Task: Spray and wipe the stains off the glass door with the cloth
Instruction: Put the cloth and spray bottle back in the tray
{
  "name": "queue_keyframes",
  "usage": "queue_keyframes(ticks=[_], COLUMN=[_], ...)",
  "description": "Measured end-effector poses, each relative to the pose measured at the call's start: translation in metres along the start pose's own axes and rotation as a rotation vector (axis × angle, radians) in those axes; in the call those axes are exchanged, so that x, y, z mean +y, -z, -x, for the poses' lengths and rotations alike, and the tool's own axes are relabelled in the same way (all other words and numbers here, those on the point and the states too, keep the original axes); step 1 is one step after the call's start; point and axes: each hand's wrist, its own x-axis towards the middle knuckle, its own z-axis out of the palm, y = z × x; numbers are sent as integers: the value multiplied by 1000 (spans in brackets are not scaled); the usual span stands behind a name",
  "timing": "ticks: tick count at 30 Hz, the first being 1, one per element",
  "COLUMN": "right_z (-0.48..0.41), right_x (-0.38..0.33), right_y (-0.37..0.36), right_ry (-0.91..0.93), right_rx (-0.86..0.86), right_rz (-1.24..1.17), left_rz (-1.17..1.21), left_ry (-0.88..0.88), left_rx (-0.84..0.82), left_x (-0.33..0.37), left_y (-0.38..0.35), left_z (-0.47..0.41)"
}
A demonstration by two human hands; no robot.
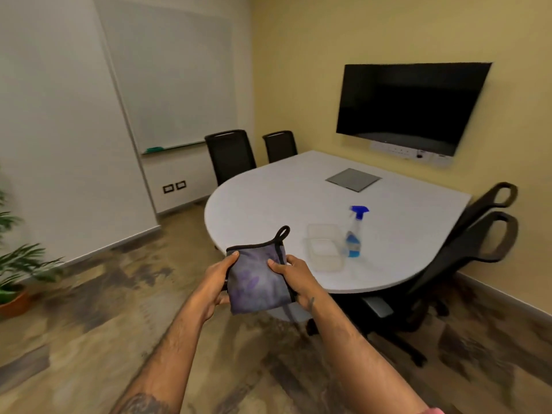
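Note:
A folded purple-grey cloth (pixel 257 280) with black trim and a hanging loop is held in front of me, just off the near edge of the white table (pixel 268 198). My left hand (pixel 216 282) grips its left side and my right hand (pixel 294 279) grips its right side, thumbs on top. A clear spray bottle (pixel 355 236) with blue liquid and a blue trigger head stands upright on the table, to the right of the cloth. No glass door is in view.
Two clear plastic containers (pixel 324 249) sit beside the bottle. Black office chairs stand behind the table (pixel 230 155) and at its right (pixel 478 243). A dark screen (pixel 409 106) hangs on the yellow wall, a whiteboard (pixel 170 85) at the left, a potted plant (pixel 15 273) on the floor.

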Motion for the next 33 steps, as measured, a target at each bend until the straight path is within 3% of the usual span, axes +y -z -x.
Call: queue_keyframes(ticks=[17, 27, 33], right_z=[-136, -209, -265], right_x=[3, 5, 3], right_y=[209, 272, 288], right_ry=[-77, -148, -149], right_rx=[101, 130, 171], right_rz=[12, 0, 159], left_rz=[-100, -159, -181], left_ry=[103, 126, 136], left_rx=[-107, -155, -166], left_x=[-3, 7, 4], left_y=[-204, -266, -288], left_z=[-153, -236, -312])
